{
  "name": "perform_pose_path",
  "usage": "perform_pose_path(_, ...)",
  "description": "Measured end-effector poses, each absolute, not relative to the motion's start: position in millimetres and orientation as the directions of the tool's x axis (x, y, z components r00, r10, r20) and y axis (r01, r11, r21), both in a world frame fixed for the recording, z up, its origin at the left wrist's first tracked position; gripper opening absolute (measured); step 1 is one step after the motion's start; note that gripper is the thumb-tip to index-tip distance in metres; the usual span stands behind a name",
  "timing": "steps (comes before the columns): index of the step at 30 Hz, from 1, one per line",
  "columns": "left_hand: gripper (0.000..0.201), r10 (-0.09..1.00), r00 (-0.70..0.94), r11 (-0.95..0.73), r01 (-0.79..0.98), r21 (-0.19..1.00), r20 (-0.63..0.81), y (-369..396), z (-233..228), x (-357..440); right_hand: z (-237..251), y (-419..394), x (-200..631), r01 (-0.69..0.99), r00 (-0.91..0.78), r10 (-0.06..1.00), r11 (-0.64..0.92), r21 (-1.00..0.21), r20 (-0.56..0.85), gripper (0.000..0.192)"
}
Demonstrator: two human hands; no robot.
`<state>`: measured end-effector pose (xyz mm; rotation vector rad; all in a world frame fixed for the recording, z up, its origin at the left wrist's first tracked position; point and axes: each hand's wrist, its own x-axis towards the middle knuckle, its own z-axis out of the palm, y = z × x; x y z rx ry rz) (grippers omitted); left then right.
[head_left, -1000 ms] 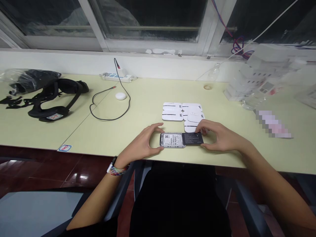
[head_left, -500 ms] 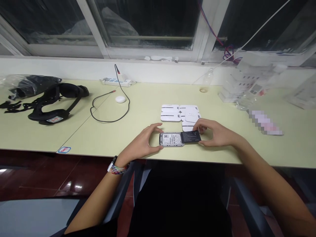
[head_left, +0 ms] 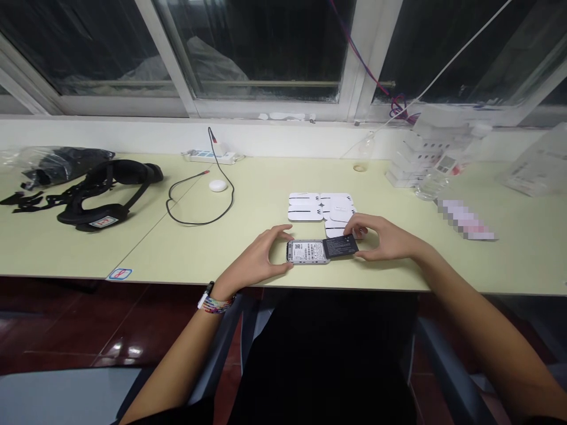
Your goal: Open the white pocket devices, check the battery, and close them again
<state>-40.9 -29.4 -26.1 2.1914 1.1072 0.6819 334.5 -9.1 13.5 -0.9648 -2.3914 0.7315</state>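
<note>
Near the front edge of the pale yellow-green table (head_left: 248, 195), at about six o'clock from its middle, lies a small silver device (head_left: 307, 251) with a white label and a QR code facing up. The left hand (head_left: 257, 260) curls around its left end, thumb on the near edge and fingers on the far edge, pinching it in place. At three o'clock from the device, touching it, is a flat black battery (head_left: 340, 245), its right end tilted a little upward. The right hand (head_left: 381, 239) holds that battery between thumb and fingertips, the fingers bent over its far side. On the left wrist sits a beaded bracelet (head_left: 215, 303).

Just beyond the hands, at twelve o'clock, a cluster of white cards (head_left: 319, 206) lies flat, some overlapping; the right fingers are just beside the nearest one. Farther off at ten o'clock a black cable (head_left: 200, 195) loops across the table beside a small round white puck (head_left: 217, 185), and behind them a white power strip (head_left: 211, 156) rests along the wall. Well out at nine o'clock lies a black head strap (head_left: 110, 192), with a clear bag of black parts (head_left: 57, 162) behind it. At two o'clock, near the window (head_left: 266, 47), stands a stack of clear plastic boxes (head_left: 420, 159), blurred in detail.
</note>
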Motion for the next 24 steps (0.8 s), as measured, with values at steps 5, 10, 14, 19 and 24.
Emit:
perform_pose_path(5,0.083,0.829,0.525,-0.495,0.529,0.689,0.193,-29.7,-27.1,-40.9,13.5,-8.1,335.7,0.474,-0.646,0.728,0.617,-0.628,0.227,0.034)
perform_pose_path(10,0.084,0.831,0.525,-0.491,0.534,0.689,0.185,-29.6,-26.5,-40.1,13.4,-7.5,336.4,0.474,-0.657,0.718,0.629,-0.616,0.229,0.035)
perform_pose_path(14,0.084,0.836,0.522,-0.48,0.55,0.683,0.167,-30.3,-24.3,-38.2,13.9,-9.7,335.2,0.478,-0.667,0.709,0.644,-0.597,0.23,0.036)
perform_pose_path(19,0.085,0.836,0.52,-0.484,0.545,0.684,0.177,-30.0,-26.1,-39.0,14.7,-11.0,334.5,0.474,-0.643,0.717,0.649,-0.595,0.27,0.037)
perform_pose_path(24,0.083,0.83,0.525,-0.496,0.539,0.681,0.189,-29.0,-26.7,-39.8,13.6,-11.3,332.1,0.468,-0.606,0.73,0.648,-0.601,0.315,0.037)
